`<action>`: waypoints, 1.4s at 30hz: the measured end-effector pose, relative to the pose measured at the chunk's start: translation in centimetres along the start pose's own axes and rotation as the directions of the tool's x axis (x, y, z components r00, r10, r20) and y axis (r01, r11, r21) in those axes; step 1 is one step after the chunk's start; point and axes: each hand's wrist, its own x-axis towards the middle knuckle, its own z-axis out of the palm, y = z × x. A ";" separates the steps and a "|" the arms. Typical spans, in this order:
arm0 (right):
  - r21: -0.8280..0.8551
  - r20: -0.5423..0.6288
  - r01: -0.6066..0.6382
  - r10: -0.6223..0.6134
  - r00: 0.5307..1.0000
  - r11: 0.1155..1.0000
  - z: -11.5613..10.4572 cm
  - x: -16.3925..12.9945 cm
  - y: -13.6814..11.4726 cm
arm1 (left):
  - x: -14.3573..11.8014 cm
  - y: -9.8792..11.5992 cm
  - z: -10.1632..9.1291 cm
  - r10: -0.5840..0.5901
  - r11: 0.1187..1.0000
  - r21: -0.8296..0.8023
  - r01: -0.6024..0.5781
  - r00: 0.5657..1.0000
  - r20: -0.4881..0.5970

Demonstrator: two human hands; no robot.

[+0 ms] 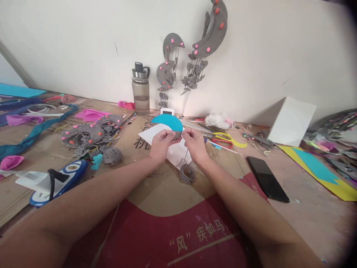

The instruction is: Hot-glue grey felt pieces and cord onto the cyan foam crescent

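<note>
My left hand (163,145) pinches a bright blue crescent-shaped cutout (169,120) by its lower right end, where grey yarn covers the edge. Close beside it, my right hand (195,144) has thumb and finger closed on a strand of grey yarn at the crescent's tip. That strand runs down to a loose coil of grey yarn (187,174) lying on the cardboard. Beneath both hands is a white sheet of paper (178,153). The crescent's wrapped end is partly hidden by my left fingers.
Scissors (221,140) lie right of my hands, a black phone (267,178) farther right. A water bottle (141,91) stands against the wall, where grey crescent ornaments (212,35) hang. Left are a yarn ball (112,155) and a blue-and-white glue gun (60,182).
</note>
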 end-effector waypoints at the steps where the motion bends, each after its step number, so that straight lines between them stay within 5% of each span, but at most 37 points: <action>1: 0.017 0.007 -0.001 0.001 1.000 1.000 0.0 0.0 -0.1 | 0.0 0.1 0.0 -0.013 1.000 -0.016 0.013 1.000 0.007; 7: 0.042 0.085 0.034 -0.037 0.996 0.999 0.0 -0.7 -1.4 | 0.7 0.3 -0.3 -0.133 0.983 -0.122 0.138 0.990 0.050; 12: -0.066 -0.004 0.050 -0.050 0.999 0.997 -0.1 -0.9 -1.7 | 0.7 0.1 -0.1 -0.170 0.985 0.045 0.169 0.985 0.017; 15: -0.129 -0.076 0.052 -0.062 0.995 0.990 -0.2 -0.8 -1.4 | 0.2 0.2 0.0 -0.040 0.950 0.307 0.054 0.998 -0.053; 18: -0.218 -0.074 0.093 -0.111 0.991 0.971 -0.2 -0.9 -1.2 | 0.0 0.4 -0.1 0.164 0.817 0.560 -0.138 0.986 0.004; 21: -0.315 -0.013 0.163 -0.176 0.984 0.935 0.0 -1.3 -1.3 | 0.0 0.4 -0.4 0.234 0.732 0.651 -0.202 0.971 0.038; 30: -0.359 0.110 0.316 -0.297 0.949 0.878 0.2 -2.2 -1.8 | 0.2 0.3 -0.2 0.007 0.878 0.477 0.032 0.997 -0.079; 42: -0.377 0.087 0.326 -0.317 0.944 0.867 -0.6 -1.4 -0.7 | 0.7 0.1 -0.1 -0.067 0.998 0.001 0.067 0.996 -0.056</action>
